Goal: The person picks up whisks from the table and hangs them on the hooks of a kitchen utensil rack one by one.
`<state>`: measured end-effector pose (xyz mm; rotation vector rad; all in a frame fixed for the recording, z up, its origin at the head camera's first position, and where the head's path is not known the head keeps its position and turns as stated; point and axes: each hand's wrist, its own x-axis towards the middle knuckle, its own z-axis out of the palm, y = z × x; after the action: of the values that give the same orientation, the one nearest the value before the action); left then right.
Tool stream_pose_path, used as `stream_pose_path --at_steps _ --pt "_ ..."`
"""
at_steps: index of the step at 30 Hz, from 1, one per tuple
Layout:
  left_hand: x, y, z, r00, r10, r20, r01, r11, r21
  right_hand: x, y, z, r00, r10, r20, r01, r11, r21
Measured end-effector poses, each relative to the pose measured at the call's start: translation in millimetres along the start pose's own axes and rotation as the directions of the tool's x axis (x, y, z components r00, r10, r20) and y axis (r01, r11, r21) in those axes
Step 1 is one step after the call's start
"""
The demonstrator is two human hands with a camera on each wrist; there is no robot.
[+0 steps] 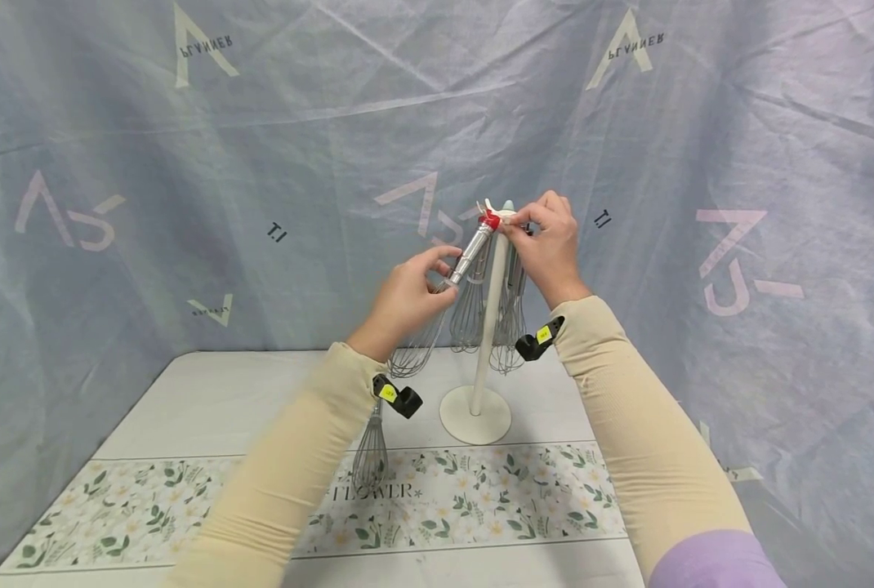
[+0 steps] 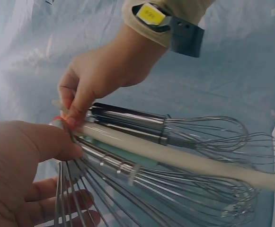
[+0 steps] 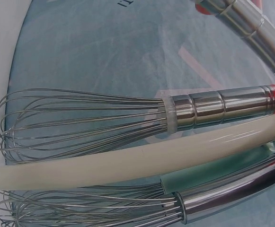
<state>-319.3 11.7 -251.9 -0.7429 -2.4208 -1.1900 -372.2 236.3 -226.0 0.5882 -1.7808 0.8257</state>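
A steel whisk (image 1: 472,255) with a red handle end slants up to the top of a white stand (image 1: 490,318). My left hand (image 1: 408,294) holds it low on the handle, thumb on one side and fingers on the other. At the stand's hooks (image 1: 487,207), my right hand (image 1: 550,245) pinches the whisk's red end (image 1: 490,219) between thumb and fingertips. Whether the loop is on a hook is hidden. Other whisks hang around the pole, among them a ringed steel one (image 3: 203,109) and one with a dark shiny handle (image 3: 236,187).
Another whisk (image 1: 370,461) lies on the table near my left forearm, its handle partly hidden. The stand's round base (image 1: 475,429) rests on the white table (image 1: 216,400), by a floral printed band (image 1: 437,510). A grey-blue curtain (image 1: 319,163) hangs behind.
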Motion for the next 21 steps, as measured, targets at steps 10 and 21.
stream_pose_path --at_steps 10,21 --pt "-3.5 -11.0 28.0 0.996 0.009 -0.090 -0.018 0.995 -0.100 -1.0 3.1 -2.9 0.999 -0.037 0.027 0.038 0.999 -0.013" --pt "-1.7 -19.4 58.0 0.992 0.011 -0.129 -0.032 0.986 -0.164 -0.4 3.8 -7.4 0.996 -0.042 0.084 0.044 0.999 -0.021"
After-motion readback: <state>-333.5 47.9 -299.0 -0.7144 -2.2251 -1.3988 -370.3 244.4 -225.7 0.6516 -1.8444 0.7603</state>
